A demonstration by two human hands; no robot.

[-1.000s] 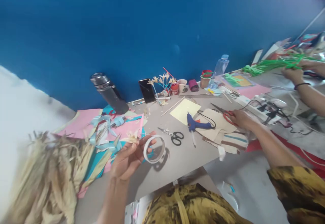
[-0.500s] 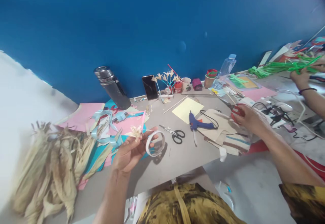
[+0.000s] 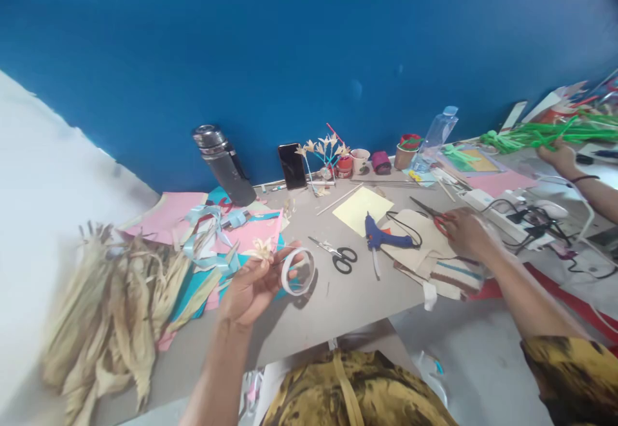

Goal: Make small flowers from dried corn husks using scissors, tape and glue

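My left hand pinches a pale corn-husk flower between thumb and fingers. A roll of white tape hangs on the fingers of that same hand. Over the right side of the table, my right hand is closed on red-handled scissors, whose dark blades point left and away from me. Black-handled scissors lie on the table between my hands. A blue glue gun rests nearby, close to a beige cloth piece.
Dried corn husks lie at the left, by pink paper. Along the wall stand a flask, a phone, finished husk flowers and a bottle. A power strip with cables sits right. Another person's hand holds green strips.
My right hand has drawn the red-handled scissors slightly toward me, and their blades show more fully over the table. My left hand keeps its hold. The view has shifted slightly.
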